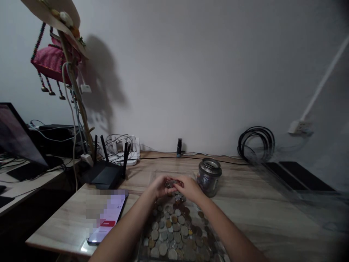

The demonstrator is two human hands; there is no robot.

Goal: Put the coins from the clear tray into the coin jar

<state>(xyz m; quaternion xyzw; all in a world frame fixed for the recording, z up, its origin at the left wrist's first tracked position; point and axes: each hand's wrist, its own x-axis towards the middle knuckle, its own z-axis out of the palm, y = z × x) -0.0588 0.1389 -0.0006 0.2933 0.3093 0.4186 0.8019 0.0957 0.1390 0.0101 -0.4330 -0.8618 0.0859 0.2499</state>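
Observation:
Both my hands meet over the far end of a clear tray (pixel 151 179) that holds several loose coins (pixel 174 233). My left hand (pixel 159 186) and my right hand (pixel 189 188) are closed together around a small stack of coins (pixel 171 183) held between the fingertips. A few more coins lie just under the hands. A clear jar (pixel 209 177) with a metal lid stands on the wooden table just right of my right hand.
A phone (pixel 107 218) with a lit screen lies left of the tray. A black router (pixel 105 174) and a power strip sit behind it. A cable coil (pixel 256 142), a small black stick (pixel 179 146) and dark pads (pixel 297 174) are at the back.

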